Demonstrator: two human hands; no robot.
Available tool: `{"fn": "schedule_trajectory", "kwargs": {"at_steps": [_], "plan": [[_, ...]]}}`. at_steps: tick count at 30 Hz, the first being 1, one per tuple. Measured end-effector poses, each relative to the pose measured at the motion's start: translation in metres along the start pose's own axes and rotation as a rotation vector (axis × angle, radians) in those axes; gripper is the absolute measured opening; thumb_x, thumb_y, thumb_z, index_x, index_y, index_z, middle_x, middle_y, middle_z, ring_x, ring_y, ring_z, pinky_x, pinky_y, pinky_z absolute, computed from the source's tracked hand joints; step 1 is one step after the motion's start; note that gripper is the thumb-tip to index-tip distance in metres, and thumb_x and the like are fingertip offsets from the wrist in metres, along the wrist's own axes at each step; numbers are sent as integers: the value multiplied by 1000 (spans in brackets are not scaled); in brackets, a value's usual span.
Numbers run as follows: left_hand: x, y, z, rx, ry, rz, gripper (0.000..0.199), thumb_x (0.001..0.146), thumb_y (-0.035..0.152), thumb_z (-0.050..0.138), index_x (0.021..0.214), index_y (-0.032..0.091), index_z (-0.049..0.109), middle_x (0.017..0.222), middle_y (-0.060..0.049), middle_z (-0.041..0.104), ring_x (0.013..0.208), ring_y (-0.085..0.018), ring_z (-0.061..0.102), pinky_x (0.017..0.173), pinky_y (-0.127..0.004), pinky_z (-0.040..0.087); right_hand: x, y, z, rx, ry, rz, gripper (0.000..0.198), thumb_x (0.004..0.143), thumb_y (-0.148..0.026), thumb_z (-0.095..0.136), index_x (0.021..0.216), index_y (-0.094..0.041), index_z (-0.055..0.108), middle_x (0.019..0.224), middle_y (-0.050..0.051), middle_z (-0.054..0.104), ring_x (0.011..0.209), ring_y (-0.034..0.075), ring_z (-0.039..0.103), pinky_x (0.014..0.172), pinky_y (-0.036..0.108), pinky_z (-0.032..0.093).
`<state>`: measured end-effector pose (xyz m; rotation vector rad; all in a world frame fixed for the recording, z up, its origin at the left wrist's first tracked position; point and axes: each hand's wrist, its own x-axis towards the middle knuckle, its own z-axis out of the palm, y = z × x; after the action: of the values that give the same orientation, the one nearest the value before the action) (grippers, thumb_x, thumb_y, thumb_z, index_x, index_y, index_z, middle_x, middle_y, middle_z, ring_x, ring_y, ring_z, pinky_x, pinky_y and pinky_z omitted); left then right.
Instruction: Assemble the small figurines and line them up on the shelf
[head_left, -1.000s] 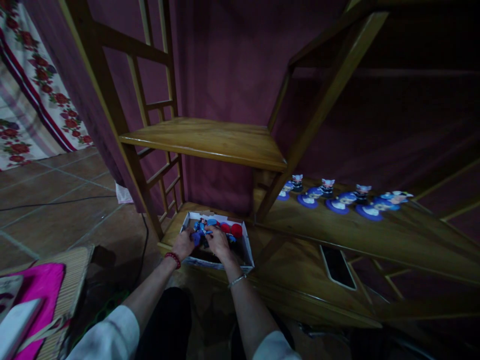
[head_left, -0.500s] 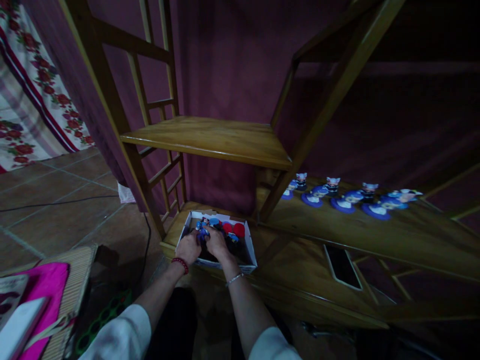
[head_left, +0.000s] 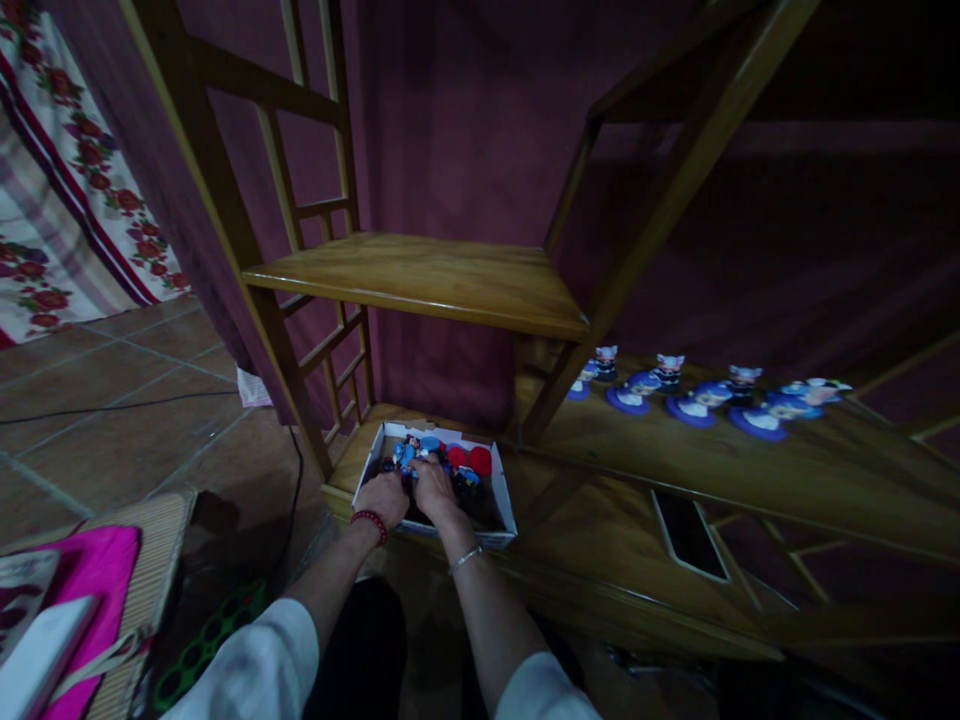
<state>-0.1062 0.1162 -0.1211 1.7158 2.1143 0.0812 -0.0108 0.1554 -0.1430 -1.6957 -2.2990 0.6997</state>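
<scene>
A shallow white cardboard box (head_left: 507,497) sits on the lowest wooden shelf, with several small blue and red toy figurines inside. Both hands reach into it. My left hand (head_left: 382,497) is closed low at the box's left front; its fingertips are hidden, and so is whatever they grip. Just to its right, my right hand (head_left: 433,487) curls its fingers onto a blue figurine (head_left: 407,450) near the box's middle. Round red pieces (head_left: 478,460) lie right of my right hand.
Several figurines on purple-blue bases (head_left: 694,402) stand in a row on the right shelf. A phone (head_left: 688,535) lies below them. Overhead is a wooden shelf board (head_left: 420,275). A woven stool (head_left: 161,560) with a pink cloth (head_left: 112,560) stands at left.
My left hand has shifted slightly down and right, away from the blue-purple figurine it was at. My right hand stays nearly in place, its fingers still among the figurines.
</scene>
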Motion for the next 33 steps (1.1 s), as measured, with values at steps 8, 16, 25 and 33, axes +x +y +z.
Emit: {"fn": "schedule_trajectory", "kwargs": {"at_steps": [8, 16, 25, 33], "plan": [[-1, 1, -1, 6, -11, 8, 32, 69, 16, 41, 97, 13, 57, 94, -17, 63, 89, -24, 59, 76, -33, 43, 1, -5, 0, -88, -18, 57, 35, 78, -10, 33, 102, -24, 55, 111, 10, 47, 81, 17, 57, 69, 28, 41], [2, -1, 1, -17, 1, -26, 31, 72, 20, 40, 96, 14, 59, 93, -16, 63, 88, -24, 59, 74, -32, 43, -2, -10, -6, -74, -49, -24, 37, 75, -6, 35, 105, -20, 51, 113, 12, 50, 91, 19, 55, 75, 29, 40], [2, -1, 0, -33, 9, -33, 32, 71, 20, 41, 98, 15, 59, 94, -16, 63, 88, -23, 59, 75, -32, 43, -1, -3, -4, 54, -88, -93, 31, 75, -10, 42, 101, -20, 56, 99, 10, 62, 92, 19, 56, 74, 26, 39], [3, -2, 2, -20, 6, -14, 30, 71, 20, 40, 92, 12, 60, 90, -17, 64, 86, -26, 59, 72, -34, 45, -1, -7, -5, 50, -96, -60, 33, 77, -12, 37, 103, -21, 55, 98, 9, 62, 89, 20, 57, 72, 27, 39]]}}
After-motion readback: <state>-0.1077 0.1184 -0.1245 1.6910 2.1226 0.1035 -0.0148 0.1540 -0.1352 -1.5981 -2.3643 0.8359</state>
